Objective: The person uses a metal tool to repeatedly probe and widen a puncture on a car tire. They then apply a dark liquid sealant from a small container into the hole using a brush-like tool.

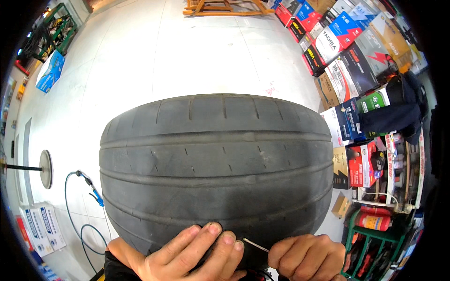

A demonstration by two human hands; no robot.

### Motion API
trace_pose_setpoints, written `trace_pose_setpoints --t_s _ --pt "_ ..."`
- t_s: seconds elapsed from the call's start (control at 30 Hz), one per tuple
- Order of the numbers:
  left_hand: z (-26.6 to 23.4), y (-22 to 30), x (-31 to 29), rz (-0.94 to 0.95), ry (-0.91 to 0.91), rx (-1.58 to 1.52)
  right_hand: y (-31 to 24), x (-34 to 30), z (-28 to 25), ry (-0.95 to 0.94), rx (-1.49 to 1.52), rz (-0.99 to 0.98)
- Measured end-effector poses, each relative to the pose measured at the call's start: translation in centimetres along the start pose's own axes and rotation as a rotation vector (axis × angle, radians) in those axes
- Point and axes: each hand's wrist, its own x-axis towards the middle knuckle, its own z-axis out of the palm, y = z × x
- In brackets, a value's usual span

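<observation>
A large worn black tire (211, 192) stands upright right in front of me, its grooved tread filling the middle of the view. At its near lower side, my left hand (187, 255) rests with fingers stretched out along the tread, holding nothing that shows. Closed into a fist, my right hand (307, 257) grips a thin metal rod (256, 245) with a small eye-like tip. The rod points left toward my left fingertips, close over the rubber. My right fist hides the rod's other end.
Stacked battery boxes (347, 77) line the right side, with a dark garment (398, 112) over them. Lower right are a fire extinguisher (373, 222) and a green rack (377, 236). An air hose (67, 206) with a blue gun lies left, near a round-based stand (46, 169). A wooden frame (225, 8) stands far ahead.
</observation>
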Motion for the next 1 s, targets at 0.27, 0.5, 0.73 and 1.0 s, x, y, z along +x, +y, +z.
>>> trace_pose_setpoints --t_s 0.27,0.5,0.73,1.0 --pt "0.0 -0.2 -0.3 -0.015 0.010 0.042 0.1 0.5 0.9 -0.025 -0.143 0.129" --pt "-0.6 -0.3 -0.1 0.037 -0.065 0.018 0.0 -0.2 -0.4 0.023 0.130 0.037" --pt "-0.1 -0.1 0.0 0.028 -0.053 0.019 -0.2 0.1 -0.2 0.016 0.055 0.050" --pt "-0.1 0.3 0.3 0.005 -0.038 0.018 -1.1 1.6 0.1 -0.049 -0.087 0.258"
